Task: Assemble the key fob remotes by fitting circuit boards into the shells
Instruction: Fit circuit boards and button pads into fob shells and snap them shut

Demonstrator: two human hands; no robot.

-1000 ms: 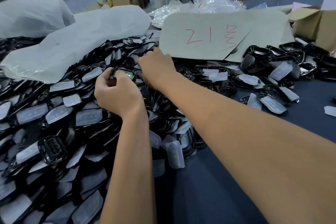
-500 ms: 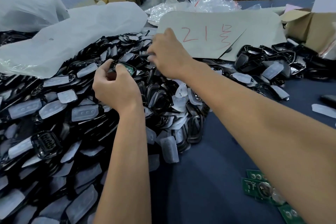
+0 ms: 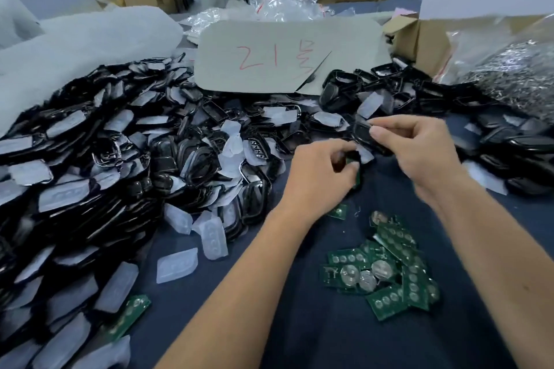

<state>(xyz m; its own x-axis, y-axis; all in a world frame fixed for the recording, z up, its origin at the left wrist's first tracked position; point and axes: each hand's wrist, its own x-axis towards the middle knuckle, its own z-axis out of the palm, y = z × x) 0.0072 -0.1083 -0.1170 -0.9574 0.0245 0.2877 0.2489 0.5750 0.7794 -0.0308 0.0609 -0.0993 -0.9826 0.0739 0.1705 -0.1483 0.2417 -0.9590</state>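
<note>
My left hand (image 3: 319,172) grips a small green circuit board (image 3: 356,175) with a dark part against it, fingers curled over it. Just right of it, my right hand (image 3: 419,147) pinches a black key fob shell (image 3: 361,132) with a white rubber pad hanging under it. The two hands are close together above the blue table cloth (image 3: 299,323). A heap of green circuit boards (image 3: 386,272) with round coin cells lies below my hands. A large pile of black shells and white pads (image 3: 105,165) fills the left side.
More black shells (image 3: 449,99) lie at the right rear. A grey card with red writing (image 3: 287,57) rests on the pile. A cardboard box (image 3: 416,39) and a clear bag of metal parts (image 3: 515,72) stand at right. A lone board (image 3: 129,314) lies at lower left.
Both hands came away from the left pile toward the right and nearer. My right hand has picked up a black shell. The view swung right, showing the heap of boards.
</note>
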